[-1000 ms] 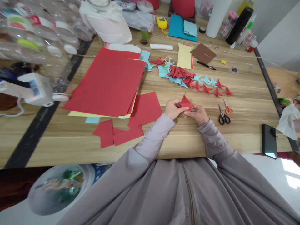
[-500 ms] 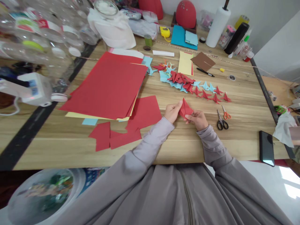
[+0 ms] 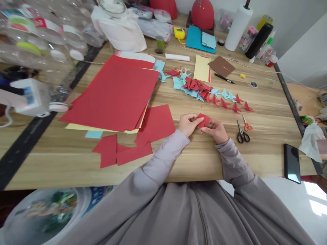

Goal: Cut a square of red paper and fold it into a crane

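Between my two hands is a small folded piece of red paper (image 3: 204,119), held just above the wooden table (image 3: 178,166). My left hand (image 3: 188,124) pinches its left side, thumb on top. On the right side, my right hand (image 3: 215,130) grips the lower edge between thumb and fingers. Part of the paper is hidden under the fingers. Beyond the hands lie folded paper cranes (image 3: 204,92) in red and light blue, partly in a row. Black-handled scissors (image 3: 242,136) and orange-handled scissors (image 3: 247,126) rest to the right of my right hand.
A stack of large red sheets (image 3: 114,95) and red paper scraps (image 3: 108,151) lie to the left. A phone (image 3: 292,163) sits at the right front edge. Plastic bottles (image 3: 51,34) crowd the far left. Yellow paper (image 3: 202,68), a pen (image 3: 224,78) and a tape measure (image 3: 179,33) lie farther back.
The red paper showed a tall pointed shape with a centre crease; now it looks smaller and flatter, its upper point folded down. My left thumb has moved right across it. The view shifted slightly.
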Demonstrator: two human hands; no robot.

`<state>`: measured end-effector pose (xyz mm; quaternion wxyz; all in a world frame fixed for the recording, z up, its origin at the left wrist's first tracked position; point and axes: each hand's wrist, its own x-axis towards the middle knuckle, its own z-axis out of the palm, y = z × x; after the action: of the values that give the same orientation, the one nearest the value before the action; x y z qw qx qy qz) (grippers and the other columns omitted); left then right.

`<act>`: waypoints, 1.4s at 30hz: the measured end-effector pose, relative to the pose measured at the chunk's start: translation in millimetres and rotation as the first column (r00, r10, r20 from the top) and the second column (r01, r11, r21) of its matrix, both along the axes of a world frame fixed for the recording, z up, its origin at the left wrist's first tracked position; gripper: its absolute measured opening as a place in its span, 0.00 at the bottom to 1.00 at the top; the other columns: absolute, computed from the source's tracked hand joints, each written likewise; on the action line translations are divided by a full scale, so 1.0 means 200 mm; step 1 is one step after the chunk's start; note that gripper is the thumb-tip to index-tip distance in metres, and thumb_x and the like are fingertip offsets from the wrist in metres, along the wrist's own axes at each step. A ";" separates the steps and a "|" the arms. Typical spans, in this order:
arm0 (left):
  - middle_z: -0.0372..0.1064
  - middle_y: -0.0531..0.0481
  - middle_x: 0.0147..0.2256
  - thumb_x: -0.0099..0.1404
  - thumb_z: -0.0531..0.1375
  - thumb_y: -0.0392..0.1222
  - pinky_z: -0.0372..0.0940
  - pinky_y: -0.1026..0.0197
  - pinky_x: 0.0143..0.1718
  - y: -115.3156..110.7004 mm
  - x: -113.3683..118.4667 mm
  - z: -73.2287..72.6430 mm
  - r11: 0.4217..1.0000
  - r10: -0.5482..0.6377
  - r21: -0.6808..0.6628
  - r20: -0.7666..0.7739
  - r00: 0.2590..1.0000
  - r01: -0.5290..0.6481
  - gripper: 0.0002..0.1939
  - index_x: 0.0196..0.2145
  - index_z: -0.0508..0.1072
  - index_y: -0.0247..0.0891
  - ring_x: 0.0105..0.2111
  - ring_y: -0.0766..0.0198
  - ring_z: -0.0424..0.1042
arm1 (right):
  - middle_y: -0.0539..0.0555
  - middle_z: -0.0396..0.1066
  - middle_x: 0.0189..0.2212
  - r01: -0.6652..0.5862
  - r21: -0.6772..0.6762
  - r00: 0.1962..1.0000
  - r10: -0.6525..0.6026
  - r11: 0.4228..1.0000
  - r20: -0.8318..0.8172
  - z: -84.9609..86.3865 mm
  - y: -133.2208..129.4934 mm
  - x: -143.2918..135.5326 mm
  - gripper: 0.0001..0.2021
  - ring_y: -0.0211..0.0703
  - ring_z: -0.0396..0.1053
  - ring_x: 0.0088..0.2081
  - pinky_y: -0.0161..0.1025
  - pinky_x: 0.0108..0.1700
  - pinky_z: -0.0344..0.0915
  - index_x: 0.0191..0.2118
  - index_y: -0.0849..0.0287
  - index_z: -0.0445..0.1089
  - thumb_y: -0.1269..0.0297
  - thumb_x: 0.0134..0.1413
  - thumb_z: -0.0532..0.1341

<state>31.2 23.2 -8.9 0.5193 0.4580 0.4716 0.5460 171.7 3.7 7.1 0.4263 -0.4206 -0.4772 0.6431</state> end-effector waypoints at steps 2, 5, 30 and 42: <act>0.64 0.55 0.17 0.47 0.66 0.45 0.55 0.66 0.22 0.00 0.00 -0.01 1.000 0.015 -0.002 -0.019 1.000 -0.015 0.10 0.20 0.74 0.34 0.18 0.71 0.60 | 0.51 0.75 0.25 0.013 0.004 1.000 -0.013 1.000 0.014 0.01 -0.01 -0.01 0.18 0.36 0.70 0.23 0.36 0.29 0.70 0.32 0.60 0.71 0.56 0.34 0.71; 0.64 0.55 0.17 0.47 0.66 0.46 0.56 0.66 0.22 0.00 0.00 -0.02 0.999 0.036 -0.013 -0.017 0.999 -0.036 0.12 0.20 0.73 0.34 0.19 0.71 0.60 | 0.51 0.74 0.22 0.023 0.003 0.999 -0.023 1.000 0.036 0.00 -0.01 -0.02 0.19 0.36 0.70 0.22 0.36 0.28 0.69 0.31 0.61 0.70 0.52 0.36 0.69; 0.73 0.52 0.25 0.41 0.70 0.45 0.63 0.65 0.30 -0.01 -0.02 0.00 0.993 -0.052 -0.090 0.263 0.963 0.078 0.12 0.24 0.77 0.37 0.25 0.69 0.68 | 0.49 0.67 0.23 0.281 0.358 0.919 -0.357 0.891 0.167 0.00 -0.02 -0.01 0.09 0.36 0.62 0.26 0.37 0.29 0.61 0.24 0.57 0.72 0.58 0.38 0.69; 0.74 0.51 0.26 0.41 0.70 0.45 0.64 0.62 0.34 -0.03 -0.03 0.02 0.984 -0.146 -0.053 0.317 0.937 0.171 0.11 0.23 0.78 0.38 0.27 0.66 0.70 | 0.50 0.68 0.25 0.306 0.396 0.919 -0.378 0.866 0.114 0.01 -0.03 -0.01 0.10 0.40 0.65 0.31 0.41 0.36 0.64 0.22 0.55 0.71 0.57 0.36 0.70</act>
<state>24.8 17.6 -4.2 0.6473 0.3818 0.3666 0.5485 169.6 -2.3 9.3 0.5585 -0.4694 -0.5455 0.4126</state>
